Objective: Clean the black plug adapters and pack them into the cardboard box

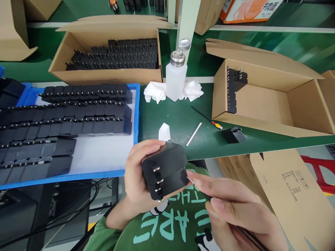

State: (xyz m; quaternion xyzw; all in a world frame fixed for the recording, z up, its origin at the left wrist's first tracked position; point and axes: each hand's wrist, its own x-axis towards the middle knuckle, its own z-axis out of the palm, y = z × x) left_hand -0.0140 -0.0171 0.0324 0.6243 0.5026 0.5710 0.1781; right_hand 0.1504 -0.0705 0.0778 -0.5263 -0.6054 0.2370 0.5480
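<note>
My left hand (138,177) is wrapped round a black plug-in power adapter (164,167), raised in front of my chest. Its metal prongs face left; a second adapter seems pressed against it, but the join is unclear. In my right hand (235,205) is a pair of slim black tweezers (251,237), pinched between thumb and fingers. Their thin silver tip reaches the right side of the adapter; whether it touches I cannot tell. A small piece of white paper (164,132) lies on the green table (157,115) just beyond the adapter.
A blue tray (137,115) with rows of adapters stands left. Behind it is a cardboard box (104,76) of adapters; another box (272,122) at right holds several. Between them are a pump bottle (175,80), a white stick (194,133), a black pen-like tool (202,113) and a lone adapter (232,135).
</note>
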